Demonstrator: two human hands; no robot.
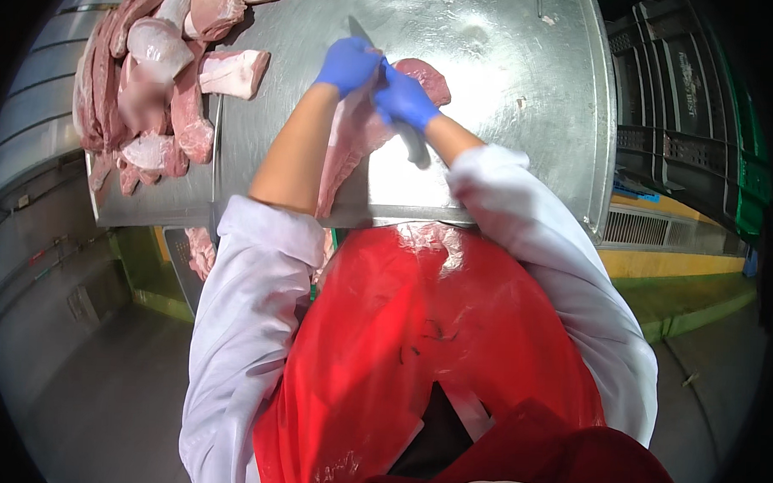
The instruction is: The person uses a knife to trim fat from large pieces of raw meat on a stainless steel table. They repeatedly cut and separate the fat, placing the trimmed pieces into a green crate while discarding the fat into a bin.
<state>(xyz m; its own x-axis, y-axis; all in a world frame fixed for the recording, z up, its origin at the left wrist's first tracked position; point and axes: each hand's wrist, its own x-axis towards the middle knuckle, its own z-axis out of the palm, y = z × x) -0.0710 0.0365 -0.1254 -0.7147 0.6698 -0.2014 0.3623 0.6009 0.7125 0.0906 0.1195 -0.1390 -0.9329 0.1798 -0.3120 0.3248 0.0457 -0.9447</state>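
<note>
A long cut of pink meat [353, 142] lies on the metal table, its rounded far end [424, 79] showing past my hands. My right hand [404, 99], in a blue glove, is closed round a knife; the knife's grey handle [416, 146] sticks out below the palm. The dark blade tip [355, 26] shows beyond my left hand, and the middle of the blade is mostly hidden. My left hand [347, 65], also blue-gloved, is closed at the upper left side of the meat, close to the right one. What its fingers grip is hidden.
A heap of meat cuts [145, 88] with pale fat covers the table's left side. The metal table [271, 144] has a raised rim at the right. Black crates [672, 98] and a green crate [753, 186] stand right of it. More meat [200, 252] shows below the table, at left.
</note>
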